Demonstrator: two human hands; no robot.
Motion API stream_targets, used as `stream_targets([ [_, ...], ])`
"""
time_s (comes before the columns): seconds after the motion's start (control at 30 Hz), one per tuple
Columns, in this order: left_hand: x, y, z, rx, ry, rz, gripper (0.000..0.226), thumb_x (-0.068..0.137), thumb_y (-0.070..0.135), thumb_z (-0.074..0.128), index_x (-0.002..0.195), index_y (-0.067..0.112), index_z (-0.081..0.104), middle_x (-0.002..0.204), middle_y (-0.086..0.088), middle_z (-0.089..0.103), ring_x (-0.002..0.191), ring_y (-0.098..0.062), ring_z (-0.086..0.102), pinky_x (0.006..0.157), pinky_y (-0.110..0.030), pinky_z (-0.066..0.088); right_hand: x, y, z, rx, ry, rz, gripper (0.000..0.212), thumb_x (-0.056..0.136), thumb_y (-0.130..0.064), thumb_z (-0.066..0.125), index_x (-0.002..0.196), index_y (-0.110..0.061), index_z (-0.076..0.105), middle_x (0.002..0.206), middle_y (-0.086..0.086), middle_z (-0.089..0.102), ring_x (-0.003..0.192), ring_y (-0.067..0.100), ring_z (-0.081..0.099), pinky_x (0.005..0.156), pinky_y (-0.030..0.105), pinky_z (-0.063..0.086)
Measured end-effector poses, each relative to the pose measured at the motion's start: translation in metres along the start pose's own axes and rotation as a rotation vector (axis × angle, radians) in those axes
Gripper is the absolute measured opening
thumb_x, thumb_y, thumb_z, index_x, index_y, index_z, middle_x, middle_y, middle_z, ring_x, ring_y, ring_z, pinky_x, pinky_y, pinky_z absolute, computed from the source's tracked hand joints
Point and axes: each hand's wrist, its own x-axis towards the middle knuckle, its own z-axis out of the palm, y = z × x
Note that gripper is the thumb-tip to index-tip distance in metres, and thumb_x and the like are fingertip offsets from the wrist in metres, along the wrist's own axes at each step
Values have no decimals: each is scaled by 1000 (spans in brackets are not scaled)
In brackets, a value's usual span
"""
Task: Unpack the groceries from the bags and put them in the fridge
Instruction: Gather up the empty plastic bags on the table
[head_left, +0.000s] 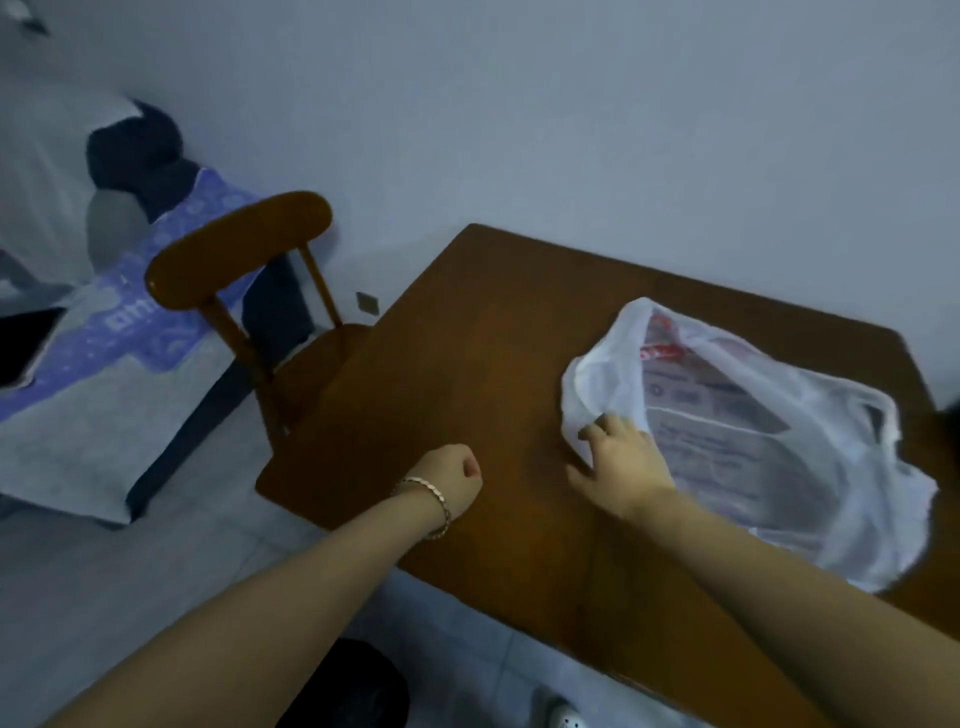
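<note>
A translucent white plastic bag (769, 436) with red and grey print lies flattened on the right part of the brown wooden table (467, 364). What it holds cannot be made out. My right hand (618, 457) lies at the bag's left edge, fingers spread, with the fingertips touching the plastic. My left hand (452, 478) hovers over the table's near left edge, curled into a fist with nothing in it; a thin bracelet circles its wrist. No fridge is in view.
A wooden chair (244, 291) stands at the table's left side. Behind it is a bed (104, 364) with grey and blue-purple bedding and dark clothes. A grey wall runs behind the table. A dark object (353, 686) sits on the tiled floor below.
</note>
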Motion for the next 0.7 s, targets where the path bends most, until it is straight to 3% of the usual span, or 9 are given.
stream_targets([
  [0.1, 16, 48, 13, 24, 9, 28, 16, 94, 19, 48, 102, 20, 62, 104, 0, 62, 92, -15, 58, 78, -28, 50, -5, 72, 10, -306, -320, 161, 114, 71, -71, 60, 150, -9, 7, 156, 15, 9, 144, 36, 10, 115, 52, 12],
  [0.13, 22, 61, 20, 22, 16, 31, 16, 93, 19, 49, 101, 20, 62, 105, 1, 62, 90, -14, 56, 77, -26, 48, -8, 92, 20, -369, -446, 197, 120, 70, -71, 61, 151, -8, -2, 158, 17, 0, 146, 36, 1, 115, 56, 8],
  [0.2, 34, 83, 35, -23, 28, 7, 15, 91, 21, 52, 103, 19, 61, 110, -1, 61, 90, -13, 53, 78, -26, 47, -14, 125, 38, -426, -550, 202, 103, 80, -53, 64, 151, -10, 4, 158, 19, 1, 146, 36, 1, 115, 58, 7],
  [0.3, 48, 123, 59, -235, 26, -135, 44, 87, 35, 61, 127, 18, 49, 130, -7, 53, 107, -20, 53, 93, -35, 47, -16, 160, 47, -320, -444, 59, 43, 93, -15, 49, 136, -16, 44, 145, 12, 42, 137, 30, 33, 117, 47, 16],
  [0.4, 64, 157, 70, -783, -99, -522, 103, 68, 54, 75, 148, 28, 15, 153, -9, 22, 134, -40, 31, 99, -61, 35, -17, 170, 32, -163, -307, -167, 32, 93, -4, 43, 121, -16, 54, 125, 8, 60, 117, 26, 54, 108, 34, 32],
  [0.5, 85, 178, 83, -1126, -318, -756, 137, 30, 70, 83, 145, 31, 20, 151, -12, 27, 129, -44, 35, 91, -68, 35, -22, 181, 5, 36, -198, -390, 27, 90, -1, 47, 113, -10, 59, 115, 10, 62, 108, 26, 55, 92, 33, 39],
  [0.53, 89, 182, 87, -1155, -351, -688, 126, 41, 65, 84, 145, 23, 27, 146, -15, 35, 123, -40, 43, 93, -64, 39, -25, 185, -2, 120, -156, -446, 23, 88, 0, 49, 107, -7, 60, 108, 12, 63, 102, 28, 57, 84, 32, 40],
  [0.6, 89, 198, 91, -1065, -262, -551, 74, 81, 33, 69, 141, 4, 37, 132, -20, 49, 112, -36, 52, 99, -51, 43, -27, 194, -12, 257, -84, -540, 17, 82, -1, 53, 97, -4, 59, 92, 15, 63, 85, 31, 59, 73, 34, 42],
  [0.7, 91, 206, 92, -780, -216, -542, 48, 90, 10, 58, 134, 0, 42, 117, -20, 54, 113, -34, 54, 99, -44, 45, -28, 207, -19, 294, 71, -648, 35, 82, -32, 59, 110, -12, 53, 92, 7, 66, 77, 21, 64, 70, 31, 53],
])
